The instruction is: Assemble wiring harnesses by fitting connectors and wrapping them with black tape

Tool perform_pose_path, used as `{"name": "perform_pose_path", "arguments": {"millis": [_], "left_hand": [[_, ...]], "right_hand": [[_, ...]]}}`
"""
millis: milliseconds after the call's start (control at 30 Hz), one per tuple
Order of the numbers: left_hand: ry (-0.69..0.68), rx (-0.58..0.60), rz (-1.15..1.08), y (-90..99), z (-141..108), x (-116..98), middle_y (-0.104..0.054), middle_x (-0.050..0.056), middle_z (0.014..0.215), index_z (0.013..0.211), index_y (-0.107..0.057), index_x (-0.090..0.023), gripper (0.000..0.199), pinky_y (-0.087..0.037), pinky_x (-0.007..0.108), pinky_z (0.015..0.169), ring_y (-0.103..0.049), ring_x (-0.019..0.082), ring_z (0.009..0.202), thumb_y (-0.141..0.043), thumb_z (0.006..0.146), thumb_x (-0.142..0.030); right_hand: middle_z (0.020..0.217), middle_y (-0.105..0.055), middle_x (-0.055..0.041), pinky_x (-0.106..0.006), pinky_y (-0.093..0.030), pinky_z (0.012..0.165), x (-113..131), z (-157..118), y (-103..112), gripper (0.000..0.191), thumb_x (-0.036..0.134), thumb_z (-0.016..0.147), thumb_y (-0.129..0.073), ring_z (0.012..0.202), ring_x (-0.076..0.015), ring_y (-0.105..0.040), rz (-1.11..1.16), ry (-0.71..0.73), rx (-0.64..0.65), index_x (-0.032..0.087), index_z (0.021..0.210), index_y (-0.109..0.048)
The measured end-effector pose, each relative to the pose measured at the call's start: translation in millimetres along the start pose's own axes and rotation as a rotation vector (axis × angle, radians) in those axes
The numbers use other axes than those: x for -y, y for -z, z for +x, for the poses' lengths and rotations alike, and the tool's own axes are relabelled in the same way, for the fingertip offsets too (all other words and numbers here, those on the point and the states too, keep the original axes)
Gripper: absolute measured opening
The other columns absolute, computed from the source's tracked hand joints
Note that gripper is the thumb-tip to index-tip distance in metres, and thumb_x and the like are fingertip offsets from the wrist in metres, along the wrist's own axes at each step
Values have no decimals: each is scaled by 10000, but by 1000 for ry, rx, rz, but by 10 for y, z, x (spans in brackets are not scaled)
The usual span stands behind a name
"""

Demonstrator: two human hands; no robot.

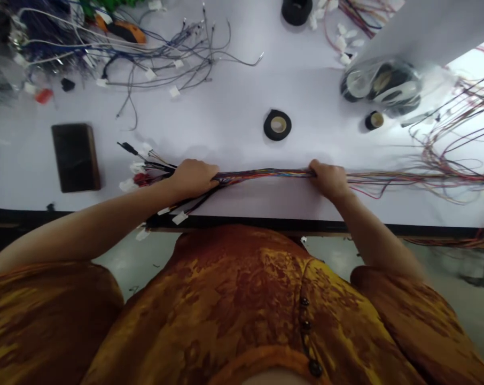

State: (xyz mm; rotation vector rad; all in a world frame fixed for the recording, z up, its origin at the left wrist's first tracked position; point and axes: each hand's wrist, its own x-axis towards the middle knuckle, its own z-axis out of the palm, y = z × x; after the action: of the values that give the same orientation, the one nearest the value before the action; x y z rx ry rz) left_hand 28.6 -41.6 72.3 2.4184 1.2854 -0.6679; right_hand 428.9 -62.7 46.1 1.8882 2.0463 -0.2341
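Wire bundle [266, 172] of smooth, multicoloured strands runs nearly straight over the table [234, 117] from left hand [196, 177] to right hand [330, 177], both closed around it. Boxy white connectors [180, 217] and black-sleeved ends [158, 166] fan out by the left hand; loose strands [390, 176] trail past the right. Ahead, between the hands, lies a ring-shaped black tape roll [269, 127].

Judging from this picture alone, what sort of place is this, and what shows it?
Probably a wiring workshop: the left hand and right hand hold a long, multicoloured wire bundle; small white connectors and a round black tape roll lie on a pale table.
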Motion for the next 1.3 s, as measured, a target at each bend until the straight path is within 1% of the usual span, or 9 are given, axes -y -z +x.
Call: {"name": "perform_pose_path", "arguments": {"millis": [200, 300, 367, 500, 633, 733, 833, 1100, 1300], "left_hand": [[15, -3, -8, -37, 35, 81, -738, 120, 982, 1071, -665, -176, 335, -467, 362, 789, -694, 285, 928, -470, 985, -435], [35, -58, -68, -31, -66, 251, -740, 98, 1066, 1209, -613, -185, 352, -464, 342, 812, -682, 267, 954, -475, 1001, -432], [87, -92, -63, -20, -189, 396, -737, 84, 1093, 1265, -590, -198, 343, -467, 343, 832, -674, 267, 980, -487, 1002, -393], [129, -98, 54, 39, -430, 576, -722, 99, 1112, 1186, -628, -148, 260, -456, 345, 882, -657, 264, 1044, -517, 971, -243], [80, -85, 75, 121, -538, 570, -711, 100, 1135, 1128, -648, -104, 277, -442, 303, 892, -640, 203, 1044, -412, 1013, -194], [105, -114, 0, 133, -545, 581, -718, 83, 1158, 1151, -671, -142, 305, -451, 308, 884, -643, 211, 1073, -403, 1025, -213], [166, -174, -69, 109, -537, 638, -742, 57, 1083, 1114, -714, -220, 287, -472, 346, 876, -677, 244, 1032, -448, 1010, -241], [82, -741, -736, -88, -709, 372, -702, 72, 963, 974, -714, -186, 186, -514, 362, 861, -650, 219, 920, -653, 907, -348], [62, -592, -1805, -301, -274, 183, -528, -29, 659, 1008, -687, -154, 495, -342, 198, 489, -441, 68, 529, -776, 746, -565]], "right_hand": [[945, -698, -223, -409, -343, 718, -1340, -213, -233, 274, 336, 1032, -390, 858, -318, -646, -41, -440, 2, 192, 1057, -622], [1080, -675, -307, -462, -377, 794, -1653, -305, -176, 227, 273, 977, -547, 1011, -375, -646, -39, -471, 12, 156, 1158, -619], [1259, -613, -364, -543, -381, 914, -1639, -334, -67, 480, 246, 829, -766, 1198, -470, -576, -56, -458, 48, 139, 1267, -601], [1351, -605, -303, -555, -413, 1020, -895, -233, 265, 674, 314, 790, -810, 1244, -454, -565, 160, -181, -22, 140, 1395, -570], [1172, -706, -138, -391, -523, 854, 732, 45, 620, 333, 312, 974, -532, 893, -237, -673, 573, 271, -175, 186, 1248, -671], [1261, -681, -137, -411, -501, 920, 1964, 235, 748, 366, 341, 1005, -510, 1067, -283, -647, 489, 547, -173, 180, 1311, -629], [1202, -697, -178, -457, -448, 983, 2705, 329, 693, 332, 324, 1022, -497, 1181, -347, -596, 300, 642, -201, 120, 1249, -627], [927, -717, -103, -300, -399, 722, 2752, 498, 492, 277, 314, 1086, -346, 819, -208, -646, 533, 502, -105, 152, 1080, -570], [812, -678, -59, -276, -384, 705, 2688, 562, 457, 241, 293, 1056, -343, 748, -181, -601, 750, 583, -144, 191, 935, -525]]}}
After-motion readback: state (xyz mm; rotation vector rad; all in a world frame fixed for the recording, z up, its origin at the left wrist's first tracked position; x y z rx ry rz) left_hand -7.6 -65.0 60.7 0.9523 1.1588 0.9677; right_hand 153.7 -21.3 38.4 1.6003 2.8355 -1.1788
